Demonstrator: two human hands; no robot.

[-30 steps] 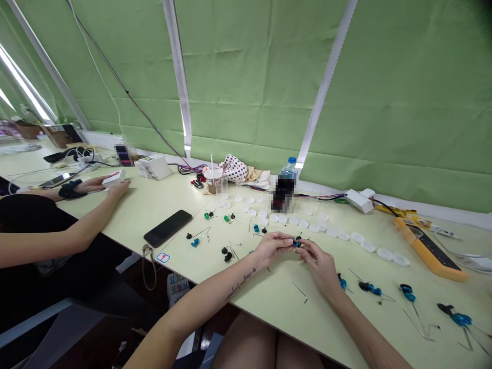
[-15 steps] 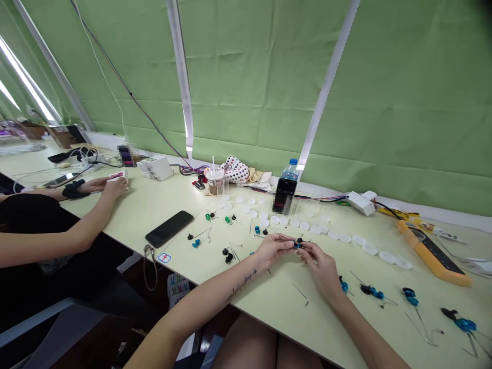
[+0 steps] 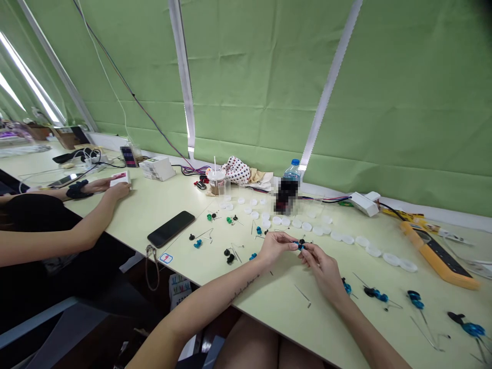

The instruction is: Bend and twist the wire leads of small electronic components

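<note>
Over the table, my left hand (image 3: pixel 277 247) and my right hand (image 3: pixel 320 260) meet with fingertips closed on one small blue-and-black part (image 3: pixel 300 245). Its exact kind is too small to make out, and the fingers hide much of it. Below the hands lies a thin bent metal rod (image 3: pixel 303 295). Similar blue-and-black parts with thin wires, such as this one (image 3: pixel 376 294), lie in a row to the right of my right forearm. Left of my hands are a black part (image 3: pixel 229 256), a blue part (image 3: pixel 197 244) and green parts (image 3: pixel 229 220).
Small white round cups (image 3: pixel 336 236) run in a line behind my hands. A black phone (image 3: pixel 171 229) lies at left, an orange power strip (image 3: pixel 440 256) at right. At the back stand a drink cup (image 3: pixel 216 182) and a bottle (image 3: pixel 292 170). Another person's hand (image 3: pixel 118 190) holds a small box.
The whole view has shifted slightly. Both hands stay together on the blue-and-black part, with only a small change in the fingers' position.
</note>
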